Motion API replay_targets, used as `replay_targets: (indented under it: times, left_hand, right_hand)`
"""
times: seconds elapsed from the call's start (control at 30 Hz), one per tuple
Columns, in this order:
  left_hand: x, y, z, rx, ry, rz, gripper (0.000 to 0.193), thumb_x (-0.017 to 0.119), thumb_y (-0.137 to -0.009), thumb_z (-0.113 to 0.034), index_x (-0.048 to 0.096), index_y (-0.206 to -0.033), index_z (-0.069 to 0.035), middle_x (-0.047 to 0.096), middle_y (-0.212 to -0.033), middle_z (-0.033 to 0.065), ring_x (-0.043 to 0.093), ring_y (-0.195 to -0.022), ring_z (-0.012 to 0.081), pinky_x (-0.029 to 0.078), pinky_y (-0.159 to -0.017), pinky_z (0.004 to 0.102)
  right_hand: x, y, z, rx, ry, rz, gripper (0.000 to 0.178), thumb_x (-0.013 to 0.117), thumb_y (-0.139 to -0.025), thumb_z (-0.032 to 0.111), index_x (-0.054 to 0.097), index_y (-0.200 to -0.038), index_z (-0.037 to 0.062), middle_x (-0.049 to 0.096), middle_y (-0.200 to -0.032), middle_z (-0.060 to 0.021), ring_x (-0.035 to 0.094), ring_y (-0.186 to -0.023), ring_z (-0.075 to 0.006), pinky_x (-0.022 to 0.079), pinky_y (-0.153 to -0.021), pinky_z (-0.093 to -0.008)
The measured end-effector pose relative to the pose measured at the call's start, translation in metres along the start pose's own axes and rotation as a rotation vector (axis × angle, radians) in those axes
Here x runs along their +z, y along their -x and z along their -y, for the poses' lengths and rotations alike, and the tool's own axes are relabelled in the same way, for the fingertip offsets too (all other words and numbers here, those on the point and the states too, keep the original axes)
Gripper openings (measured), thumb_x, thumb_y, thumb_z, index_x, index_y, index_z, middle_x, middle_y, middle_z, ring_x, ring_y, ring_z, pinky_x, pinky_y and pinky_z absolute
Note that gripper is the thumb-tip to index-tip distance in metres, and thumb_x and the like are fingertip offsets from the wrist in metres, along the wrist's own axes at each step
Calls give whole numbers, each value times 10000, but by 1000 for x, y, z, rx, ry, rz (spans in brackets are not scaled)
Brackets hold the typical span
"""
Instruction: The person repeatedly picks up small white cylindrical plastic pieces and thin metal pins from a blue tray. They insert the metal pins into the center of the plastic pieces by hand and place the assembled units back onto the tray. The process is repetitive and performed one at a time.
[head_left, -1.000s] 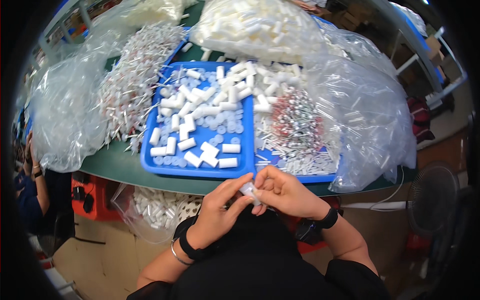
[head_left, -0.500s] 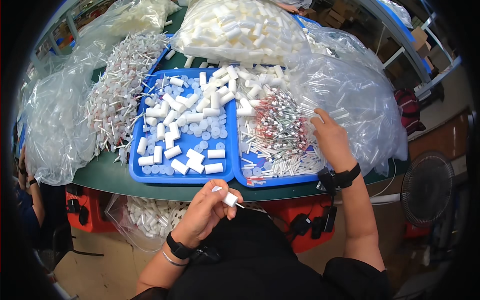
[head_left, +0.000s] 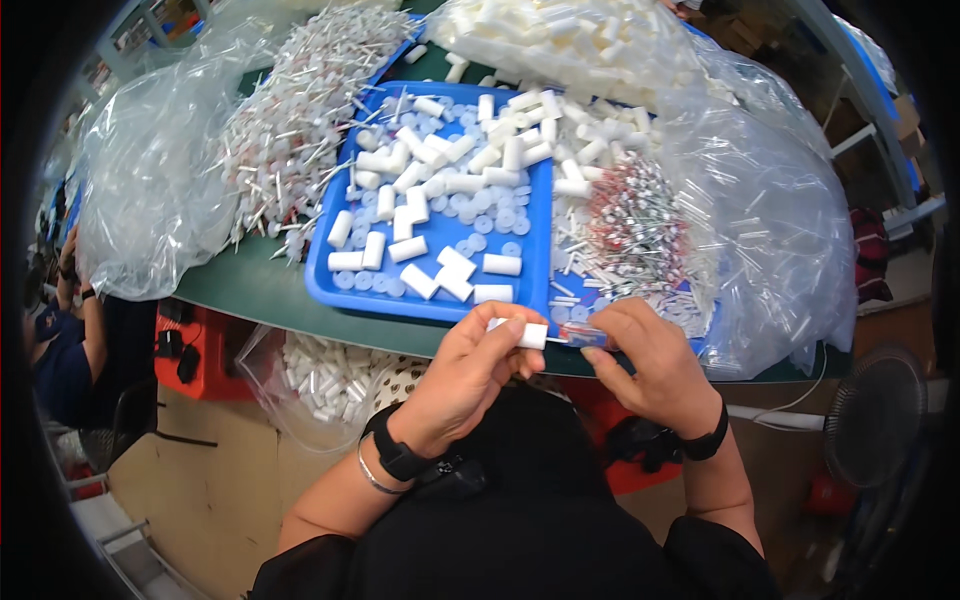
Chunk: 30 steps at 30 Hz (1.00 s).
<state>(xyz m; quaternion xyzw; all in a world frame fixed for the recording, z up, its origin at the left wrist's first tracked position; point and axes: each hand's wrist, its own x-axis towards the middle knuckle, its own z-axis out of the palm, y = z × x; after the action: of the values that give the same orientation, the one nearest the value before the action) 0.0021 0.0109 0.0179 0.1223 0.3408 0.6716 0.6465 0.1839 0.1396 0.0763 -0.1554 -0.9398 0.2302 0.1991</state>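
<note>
My left hand (head_left: 468,368) pinches a short white foam-like cylinder (head_left: 533,337) between thumb and fingers, just in front of the table edge. Level with it, my right hand (head_left: 655,372) grips a small clear tube (head_left: 583,335), its near end close to the cylinder's right end. Whether the two touch, I cannot tell. Beyond my hands, a blue tray (head_left: 385,305) holds many white cylinders (head_left: 455,262) and translucent discs (head_left: 483,224). Behind my right hand lies a heap of small red, green and white parts (head_left: 640,215).
A tall pile of white-stemmed discs (head_left: 290,125) lies left of the tray. Clear plastic bags (head_left: 155,180) flank it, and another bag (head_left: 785,230) lies at the right. A big bag of white cylinders (head_left: 580,40) stands behind. A fan (head_left: 880,415) is at lower right; another person's arm (head_left: 92,330) shows far left.
My right hand has come back from the clear tubes on the right-hand bag, bringing one to the white cylinder. My left hand has risen slightly to the right. The view has shifted.
</note>
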Motion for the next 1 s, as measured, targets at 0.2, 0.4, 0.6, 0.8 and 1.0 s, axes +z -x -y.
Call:
replay_targets:
  times: [0.2, 0.4, 0.6, 0.8, 1.0]
  left_hand:
    - [-6, 2, 8, 76, -52, -23, 179, 514, -1073, -163, 526, -1195, -32, 614, -1039, 61, 601, -858, 103, 484, -765, 258]
    - [-13, 7, 25, 407, -612, -70, 245, 515, -1033, -62, 513, -1275, -23, 551, -1205, 55, 577, -978, 100, 480, -891, 264]
    - [-10, 6, 31, 387, -489, 150, 501, 531, -963, 15, 437, -1453, -27, 414, -1531, 125, 446, -1374, 220, 350, -1148, 359]
    - [-14, 3, 21, 164, -144, 153, 520, 451, -1061, -212, 352, -1544, -49, 318, -1629, 135, 358, -1469, 255, 315, -1189, 398]
    - [-22, 1, 16, 26, 154, 181, 599, 346, -1106, -364, 258, -1587, -17, 315, -1632, 132, 373, -1460, 240, 335, -1184, 395]
  right_hand:
    - [28, -4, 9, 29, -88, 28, 311, 748, -836, 47, 621, -1118, 7, 608, -981, -147, 645, -820, -322, 538, -704, -400]
    - [48, 0, 5, 76, -227, -21, 357, 721, -839, -13, 591, -1172, -23, 633, -1027, -169, 652, -861, -342, 543, -727, -408]
    - [61, -6, 8, -147, -241, -18, 363, 682, -854, -45, 582, -1204, -43, 639, -1056, -208, 660, -927, -383, 550, -773, -429]
    - [72, -8, 8, -72, -218, -40, 352, 691, -872, -10, 575, -1203, -30, 634, -1040, -202, 655, -927, -383, 552, -786, -433]
    - [78, -11, 3, -154, 3, -74, 393, 731, -863, 71, 568, -1212, -11, 627, -977, -165, 651, -866, -342, 549, -697, -407]
